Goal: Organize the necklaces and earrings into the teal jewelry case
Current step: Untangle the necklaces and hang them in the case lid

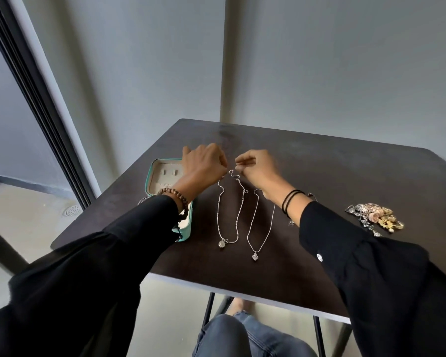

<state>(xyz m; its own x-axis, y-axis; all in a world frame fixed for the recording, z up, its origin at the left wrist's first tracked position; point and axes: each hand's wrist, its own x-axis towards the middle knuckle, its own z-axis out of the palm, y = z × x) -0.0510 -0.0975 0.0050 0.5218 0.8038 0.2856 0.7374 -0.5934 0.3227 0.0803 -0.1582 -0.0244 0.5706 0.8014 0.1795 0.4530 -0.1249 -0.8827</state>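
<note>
Silver chains: two necklaces [232, 215] lie mid-tabletop [332, 176], pendants toward the near edge. The left hand [204, 163] and right hand [258, 167] pinch their upper ends with closed fingers. The open teal case [165, 176] sits by the left edge; earrings [376, 217] are heaped near the right edge.

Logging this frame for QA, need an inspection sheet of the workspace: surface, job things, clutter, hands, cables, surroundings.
Surface: dark table, bare at the far side.
Job's things: open teal case at the left edge, partly under the left arm; two necklaces laid out mid-table, pendants toward the person; earring pile at right.
Clutter: nothing seen.
Hands: left hand and right hand pinch the chain ends at the far end of the necklaces.
Cables: nothing seen.
Surroundings: grey wall; window frame at left.
</note>
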